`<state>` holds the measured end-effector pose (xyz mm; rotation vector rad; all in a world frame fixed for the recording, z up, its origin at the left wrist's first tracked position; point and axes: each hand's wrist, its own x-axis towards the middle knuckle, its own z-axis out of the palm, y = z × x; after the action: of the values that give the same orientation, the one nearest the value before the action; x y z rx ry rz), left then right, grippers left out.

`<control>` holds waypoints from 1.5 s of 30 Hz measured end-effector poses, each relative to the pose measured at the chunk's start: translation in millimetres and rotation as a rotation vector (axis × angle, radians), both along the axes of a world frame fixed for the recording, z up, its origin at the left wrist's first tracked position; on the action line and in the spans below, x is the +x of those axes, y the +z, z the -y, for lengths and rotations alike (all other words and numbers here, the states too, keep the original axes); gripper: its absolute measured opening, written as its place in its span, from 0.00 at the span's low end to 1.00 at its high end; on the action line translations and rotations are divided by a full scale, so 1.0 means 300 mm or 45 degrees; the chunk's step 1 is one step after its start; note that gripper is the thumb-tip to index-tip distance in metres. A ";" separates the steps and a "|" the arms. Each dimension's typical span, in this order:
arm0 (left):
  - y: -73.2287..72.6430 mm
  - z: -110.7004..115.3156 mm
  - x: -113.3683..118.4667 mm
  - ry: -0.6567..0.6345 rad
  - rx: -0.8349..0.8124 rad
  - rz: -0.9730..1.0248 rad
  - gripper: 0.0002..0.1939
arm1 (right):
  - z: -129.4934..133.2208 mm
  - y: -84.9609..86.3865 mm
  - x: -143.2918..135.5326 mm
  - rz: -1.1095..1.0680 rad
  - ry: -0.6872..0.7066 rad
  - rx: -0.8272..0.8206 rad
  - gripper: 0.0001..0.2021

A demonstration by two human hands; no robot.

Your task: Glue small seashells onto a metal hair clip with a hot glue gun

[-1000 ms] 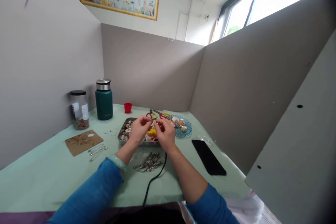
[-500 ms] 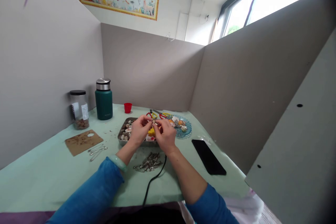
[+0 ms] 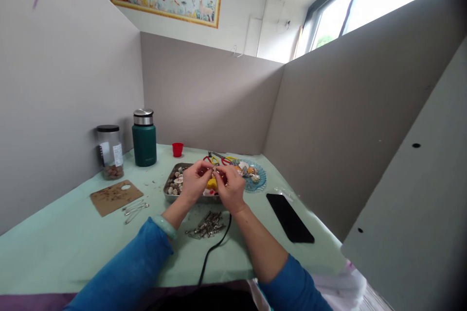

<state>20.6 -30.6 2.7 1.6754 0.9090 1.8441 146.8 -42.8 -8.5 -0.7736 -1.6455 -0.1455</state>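
Observation:
Above a metal tray [image 3: 171, 198] my left hand [image 3: 195, 180] and my right hand [image 3: 230, 185] meet at the fingertips. Both are closed in a pinch around a tiny pale piece [image 3: 214, 169], too small to name. Shells or pebble-like bits [image 3: 176, 182] lie in the tray, along with a yellow piece [image 3: 212, 183]; my hands hide much of the rest. Nearer to me, below my hands, a pile of small metal clips or pins [image 3: 207, 226] rests on the green tablecloth.
Right of the tray stands a blue glass plate [image 3: 260, 182] of decorations, with pliers [image 3: 219, 158] behind. A black phone [image 3: 291, 218] lies at right. At left are a green flask [image 3: 144, 143], a jar [image 3: 110, 153], brown card [image 3: 116, 198] and large safety pins [image 3: 134, 210]. A black cable [image 3: 211, 250] runs frontward.
My fingertips have shifted slightly around the tiny piece, which shows less than before. Both hands stay over the tray, and nothing else has visibly moved.

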 end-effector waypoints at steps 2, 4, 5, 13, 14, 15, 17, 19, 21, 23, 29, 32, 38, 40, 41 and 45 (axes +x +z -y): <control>0.000 0.001 0.001 0.013 0.020 -0.023 0.04 | 0.006 0.002 -0.001 0.004 0.026 0.000 0.07; 0.000 -0.001 0.001 0.007 0.008 -0.014 0.04 | 0.014 0.005 -0.004 -0.014 0.061 -0.001 0.07; 0.000 -0.003 0.001 -0.003 -0.011 0.004 0.04 | 0.016 0.007 -0.005 -0.043 0.079 -0.008 0.07; -0.006 -0.046 -0.019 0.029 -0.243 0.269 0.11 | -0.069 0.009 0.014 -0.613 0.279 -0.284 0.10; -0.009 -0.052 -0.023 0.029 -0.257 0.294 0.11 | -0.081 0.008 0.018 -0.623 0.307 -0.319 0.11; -0.011 -0.057 -0.026 0.026 -0.277 0.325 0.12 | -0.087 0.007 0.021 -0.607 0.324 -0.347 0.11; -0.015 -0.063 -0.029 -0.004 -0.318 0.377 0.14 | -0.082 0.007 0.021 -0.512 0.322 -0.357 0.10; -0.016 -0.064 -0.030 -0.048 -0.351 0.424 0.16 | -0.061 0.008 0.012 -0.340 0.272 -0.312 0.08; -0.015 -0.062 -0.029 -0.089 -0.359 0.465 0.18 | -0.036 0.007 -0.001 -0.137 0.221 -0.262 0.07; -0.014 -0.059 -0.028 -0.125 -0.355 0.497 0.18 | -0.020 0.003 -0.014 0.014 0.170 -0.204 0.07; -0.007 -0.046 -0.021 -0.234 -0.408 0.541 0.19 | -0.025 -0.008 -0.027 0.166 0.006 -0.147 0.07; 0.000 -0.036 -0.016 -0.255 -0.444 0.554 0.19 | -0.028 -0.009 -0.025 0.169 -0.027 -0.130 0.08; 0.008 -0.024 -0.009 -0.301 -0.484 0.531 0.19 | -0.030 -0.013 -0.024 0.221 -0.072 -0.091 0.07; 0.010 -0.024 -0.008 -0.304 -0.491 0.548 0.19 | -0.033 -0.016 -0.024 0.228 -0.098 -0.080 0.06; 0.010 -0.024 -0.008 -0.305 -0.492 0.556 0.19 | -0.035 -0.017 -0.023 0.231 -0.109 -0.077 0.06; 0.013 -0.022 -0.010 -0.321 -0.501 0.596 0.18 | -0.037 -0.016 -0.023 0.247 -0.146 -0.069 0.06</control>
<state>17.6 -24.1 6.7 1.0103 0.7553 1.6505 139.8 -31.8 -13.3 -0.9190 -1.7939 -0.2647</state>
